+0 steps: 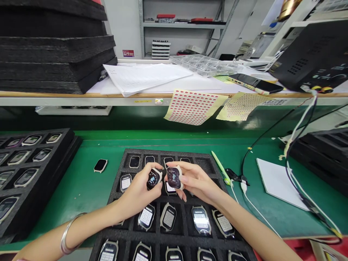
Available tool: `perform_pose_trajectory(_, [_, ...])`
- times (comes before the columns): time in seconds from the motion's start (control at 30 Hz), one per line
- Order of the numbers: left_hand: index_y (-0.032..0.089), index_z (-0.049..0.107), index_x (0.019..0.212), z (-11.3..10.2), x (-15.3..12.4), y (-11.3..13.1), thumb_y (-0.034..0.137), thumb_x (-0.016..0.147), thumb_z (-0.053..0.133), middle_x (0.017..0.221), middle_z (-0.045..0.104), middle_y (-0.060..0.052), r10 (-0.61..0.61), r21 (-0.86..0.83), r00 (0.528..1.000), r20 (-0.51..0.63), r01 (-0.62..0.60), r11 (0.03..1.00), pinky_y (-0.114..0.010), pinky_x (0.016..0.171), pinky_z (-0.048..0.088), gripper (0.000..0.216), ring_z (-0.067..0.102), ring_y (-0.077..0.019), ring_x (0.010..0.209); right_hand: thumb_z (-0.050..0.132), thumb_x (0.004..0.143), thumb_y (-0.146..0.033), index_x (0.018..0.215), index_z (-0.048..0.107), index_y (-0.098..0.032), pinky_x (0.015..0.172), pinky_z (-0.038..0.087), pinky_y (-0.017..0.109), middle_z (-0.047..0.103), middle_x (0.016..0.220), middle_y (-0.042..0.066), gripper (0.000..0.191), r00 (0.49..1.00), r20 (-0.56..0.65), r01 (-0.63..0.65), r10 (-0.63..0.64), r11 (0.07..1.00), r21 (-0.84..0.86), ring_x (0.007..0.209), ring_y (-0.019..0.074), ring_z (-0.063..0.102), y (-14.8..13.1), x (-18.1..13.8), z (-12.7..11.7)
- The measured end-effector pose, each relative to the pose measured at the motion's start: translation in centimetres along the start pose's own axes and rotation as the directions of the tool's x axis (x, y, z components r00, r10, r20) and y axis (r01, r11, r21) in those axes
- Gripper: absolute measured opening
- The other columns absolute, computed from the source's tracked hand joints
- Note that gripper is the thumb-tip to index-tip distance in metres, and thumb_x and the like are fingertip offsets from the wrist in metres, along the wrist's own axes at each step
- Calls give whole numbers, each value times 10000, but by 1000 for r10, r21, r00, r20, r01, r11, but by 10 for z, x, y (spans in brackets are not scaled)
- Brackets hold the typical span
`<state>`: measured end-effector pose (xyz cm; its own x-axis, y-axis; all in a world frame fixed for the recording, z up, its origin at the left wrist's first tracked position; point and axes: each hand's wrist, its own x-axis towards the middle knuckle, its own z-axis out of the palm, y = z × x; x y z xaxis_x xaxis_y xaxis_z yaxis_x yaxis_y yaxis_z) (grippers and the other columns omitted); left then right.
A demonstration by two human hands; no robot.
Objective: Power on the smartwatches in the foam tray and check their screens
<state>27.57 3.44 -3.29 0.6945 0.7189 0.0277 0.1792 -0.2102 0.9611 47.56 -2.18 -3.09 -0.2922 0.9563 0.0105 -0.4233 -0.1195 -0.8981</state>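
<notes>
My left hand point(144, 186) is closed round a smartwatch case point(153, 178) whose dark screen shows a small blue graphic. Right beside it, my right hand point(194, 178) grips another smartwatch case point(174, 177) by its edges, its screen lit with a similar graphic. Both are strapless, with pale frames, held just above a black foam tray point(160, 232). Square pockets in that tray hold several more watch cases, such as one point(168, 216) with a white keypad-like screen. My hands and forearms cover part of the tray's middle rows.
A lone watch case point(100, 165) lies on the green bench left of the tray. Further left, a second foam tray point(35, 159) holds several watches. On the right are a green pen point(219, 165), cables point(244, 186) and a white pad point(280, 183). A shelf edge point(122, 100) crosses above.
</notes>
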Motion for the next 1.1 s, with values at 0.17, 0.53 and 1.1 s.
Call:
perform_pose_trajectory(0.17, [231, 446, 1078, -1, 0, 0, 126, 824, 493, 939, 568, 13, 6, 10, 1000, 21, -6, 1000, -255, 791, 409, 279, 527, -154, 855, 678, 857, -257, 1209, 607, -163, 484, 529, 225, 627, 813, 55, 372, 1000, -21, 0, 0, 1000, -29, 566, 130, 619, 0, -1, -1])
perform_pose_trajectory(0.53, [224, 450, 1109, -2, 1, 0, 148, 827, 501, 947, 585, -4, 25, 26, 1000, 11, -26, 999, -269, 772, 426, 297, 549, -165, 835, 710, 829, -287, 1202, 613, -151, 484, 552, 247, 645, 812, 52, 409, 1000, -8, 6, -6, 998, -59, 535, 136, 626, -1, 1, -1])
perform_pose_trajectory(1.1, [218, 471, 1113, -4, 1, -1, 137, 819, 509, 1018, 612, -23, 48, 81, 999, -6, -48, 996, -279, 803, 433, 307, 573, -184, 896, 706, 830, -308, 1190, 618, -145, 482, 533, 250, 648, 814, 59, 404, 999, -42, 5, -10, 994, -113, 525, 135, 620, -4, -1, 1])
